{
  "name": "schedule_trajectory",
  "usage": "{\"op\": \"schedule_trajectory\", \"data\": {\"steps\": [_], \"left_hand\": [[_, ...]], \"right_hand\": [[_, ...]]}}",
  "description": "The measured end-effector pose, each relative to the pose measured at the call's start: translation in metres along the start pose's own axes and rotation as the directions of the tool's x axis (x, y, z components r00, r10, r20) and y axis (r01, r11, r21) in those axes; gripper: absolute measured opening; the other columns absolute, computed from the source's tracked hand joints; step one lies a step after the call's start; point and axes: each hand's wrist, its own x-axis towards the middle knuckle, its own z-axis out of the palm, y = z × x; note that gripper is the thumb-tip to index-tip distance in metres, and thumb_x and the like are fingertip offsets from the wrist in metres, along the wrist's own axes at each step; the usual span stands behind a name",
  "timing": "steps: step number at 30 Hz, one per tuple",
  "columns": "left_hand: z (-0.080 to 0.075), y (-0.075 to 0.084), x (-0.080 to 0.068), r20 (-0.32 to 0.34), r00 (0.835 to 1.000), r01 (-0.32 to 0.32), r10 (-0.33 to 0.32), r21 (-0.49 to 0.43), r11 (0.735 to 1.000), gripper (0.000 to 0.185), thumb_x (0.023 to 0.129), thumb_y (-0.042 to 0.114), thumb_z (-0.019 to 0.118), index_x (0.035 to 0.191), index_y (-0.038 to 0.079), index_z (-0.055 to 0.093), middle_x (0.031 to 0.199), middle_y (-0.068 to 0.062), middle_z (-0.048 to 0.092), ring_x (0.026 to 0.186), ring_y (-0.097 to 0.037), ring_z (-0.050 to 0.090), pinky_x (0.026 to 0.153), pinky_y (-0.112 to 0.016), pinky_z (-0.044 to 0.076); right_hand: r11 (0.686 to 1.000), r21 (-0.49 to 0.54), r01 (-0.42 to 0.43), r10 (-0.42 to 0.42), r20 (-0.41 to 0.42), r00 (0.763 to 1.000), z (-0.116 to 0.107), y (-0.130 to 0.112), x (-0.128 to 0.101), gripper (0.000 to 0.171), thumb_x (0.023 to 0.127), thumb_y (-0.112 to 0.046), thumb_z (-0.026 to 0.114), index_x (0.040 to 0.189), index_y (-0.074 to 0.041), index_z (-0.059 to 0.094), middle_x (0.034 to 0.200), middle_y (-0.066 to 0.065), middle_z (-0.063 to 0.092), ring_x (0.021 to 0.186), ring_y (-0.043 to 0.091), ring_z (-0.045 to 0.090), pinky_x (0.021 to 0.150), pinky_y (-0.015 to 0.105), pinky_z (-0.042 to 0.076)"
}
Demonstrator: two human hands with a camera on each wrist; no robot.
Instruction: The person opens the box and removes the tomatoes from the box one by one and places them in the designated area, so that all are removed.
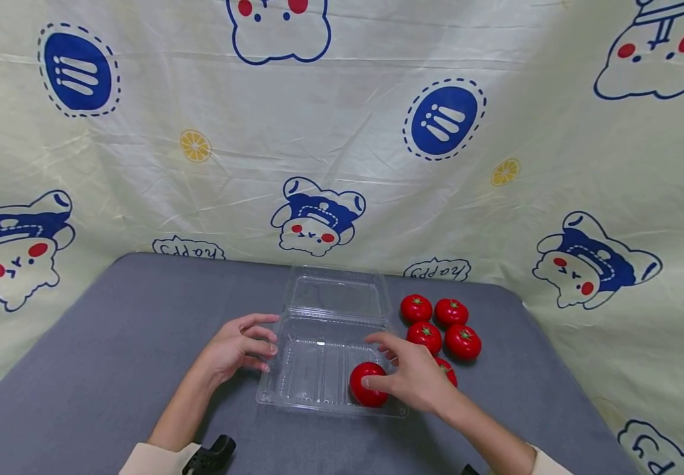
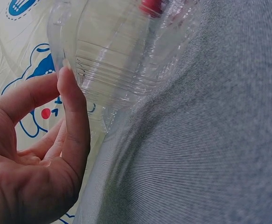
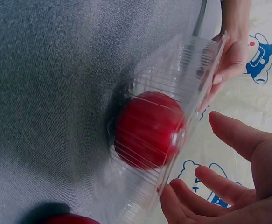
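A clear plastic clamshell box [image 1: 303, 389] lies open on the grey table [image 1: 128, 343], its lid [image 1: 337, 293] folded back. One red tomato [image 1: 365, 392] sits in the box's near right corner. My right hand [image 1: 408, 371] hovers over that tomato, fingers spread and relaxed. The right wrist view shows the tomato [image 3: 147, 128] behind the clear box wall [image 3: 191, 74], with my right hand [image 3: 229, 182] gripping nothing. My left hand [image 1: 241, 344] rests at the box's left edge. In the left wrist view its straight fingertips [image 2: 66, 74] touch the box wall [image 2: 122, 56].
Several more red tomatoes [image 1: 451, 312] lie in a cluster on the table right of the box, one [image 1: 448, 371] partly hidden behind my right hand. A patterned cloth [image 1: 342, 132] hangs behind the table. Bare grey table lies to the left.
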Motion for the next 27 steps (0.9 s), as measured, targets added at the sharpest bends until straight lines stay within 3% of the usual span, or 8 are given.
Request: {"op": "schedule_trajectory", "data": {"steps": [12, 21, 27], "left_hand": [[0.001, 0.0, 0.001, -0.003, 1.0, -0.001, 0.001, 0.008, 1.0, 0.066, 0.084, -0.007, 0.07, 0.145, -0.004, 0.046, 0.093, -0.004, 0.068, 0.069, -0.014, 0.065, 0.057, -0.033, 0.061], [0.001, 0.0, 0.0, -0.007, 1.0, -0.003, 0.003, 0.009, 1.0, 0.066, 0.084, -0.007, 0.07, 0.145, -0.004, 0.047, 0.093, -0.005, 0.069, 0.069, -0.014, 0.066, 0.057, -0.032, 0.061], [0.001, 0.0, 0.0, -0.006, 1.0, -0.005, 0.005, 0.009, 1.0, 0.066, 0.084, -0.007, 0.071, 0.145, -0.004, 0.046, 0.093, -0.005, 0.068, 0.069, -0.015, 0.066, 0.057, -0.033, 0.061]], "right_hand": [[0.997, -0.046, 0.056, -0.051, 0.104, 0.993, 0.009, 0.007, 0.005, 0.069, 0.071, -0.03, 0.092, 0.133, -0.015, 0.064, 0.128, 0.012, 0.066, 0.115, 0.036, 0.06, 0.071, 0.041, 0.063], [0.993, -0.104, 0.056, -0.043, 0.119, 0.992, 0.013, 0.006, 0.004, 0.07, 0.07, -0.033, 0.092, 0.133, -0.017, 0.065, 0.124, 0.01, 0.067, 0.112, 0.027, 0.054, 0.07, 0.04, 0.061], [0.985, -0.144, 0.09, -0.071, 0.129, 0.989, 0.014, 0.009, 0.005, 0.072, 0.07, -0.037, 0.091, 0.134, -0.016, 0.065, 0.126, 0.008, 0.067, 0.113, 0.026, 0.053, 0.075, 0.043, 0.058]]}}
